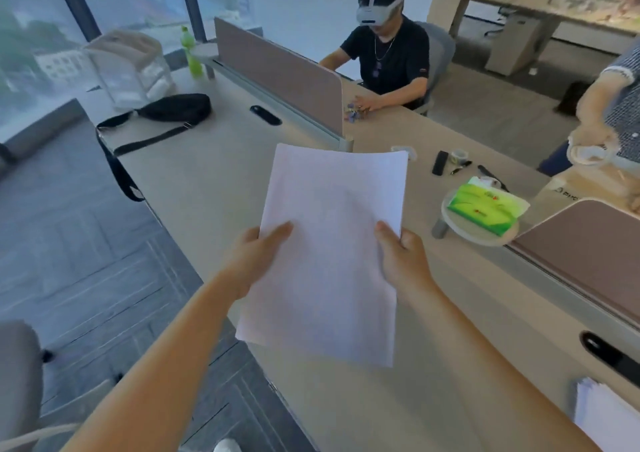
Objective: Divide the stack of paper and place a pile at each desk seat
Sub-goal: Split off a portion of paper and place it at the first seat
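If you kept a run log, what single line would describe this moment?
left hand: grips paper stack | right hand: grips paper stack | paper stack: held over desk edge | second pile: lying on desk

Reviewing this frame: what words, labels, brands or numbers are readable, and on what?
"PIC", with the rest hidden: on the cardboard box.
Tissue pack: red marks on green, too blurred to read.
Paper: no print that can be read.
Nothing else is legible.
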Demonstrator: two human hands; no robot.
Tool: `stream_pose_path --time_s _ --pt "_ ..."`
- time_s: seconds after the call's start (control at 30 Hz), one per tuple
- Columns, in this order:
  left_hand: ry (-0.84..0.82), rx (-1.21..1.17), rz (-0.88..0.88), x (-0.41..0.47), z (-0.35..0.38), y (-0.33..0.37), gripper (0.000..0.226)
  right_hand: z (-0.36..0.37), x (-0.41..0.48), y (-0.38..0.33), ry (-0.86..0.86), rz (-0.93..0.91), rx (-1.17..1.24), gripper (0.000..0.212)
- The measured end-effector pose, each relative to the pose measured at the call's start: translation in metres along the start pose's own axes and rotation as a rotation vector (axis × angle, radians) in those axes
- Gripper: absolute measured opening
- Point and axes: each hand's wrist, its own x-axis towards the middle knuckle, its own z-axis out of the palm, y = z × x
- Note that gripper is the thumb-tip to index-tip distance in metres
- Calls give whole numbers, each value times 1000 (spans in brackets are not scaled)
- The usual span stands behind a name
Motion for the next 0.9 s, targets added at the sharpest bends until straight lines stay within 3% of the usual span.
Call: stream_pose_path --time_s 0.13,0.37,0.47,0.6,0.8,0.9 --pt "-102 4 48 33 -60 3 37 67 3 -23 47 81 39 20" --pt "-250 -111 64 84 -129 20 36 147 17 -58 56 76 -4 19" --pt "-223 -112 57 110 -143 25 29 165 39 -67 49 62 -48 20" --pt "-157 -45 63 149 -155 29 32 185 80 -66 30 58 -81 48" --pt "-45 116 43 222 -170 47 36 220 156 -52 -19 123 10 29" --pt "-41 188 14 263 -185 49 34 237 196 -44 12 155 46 29"
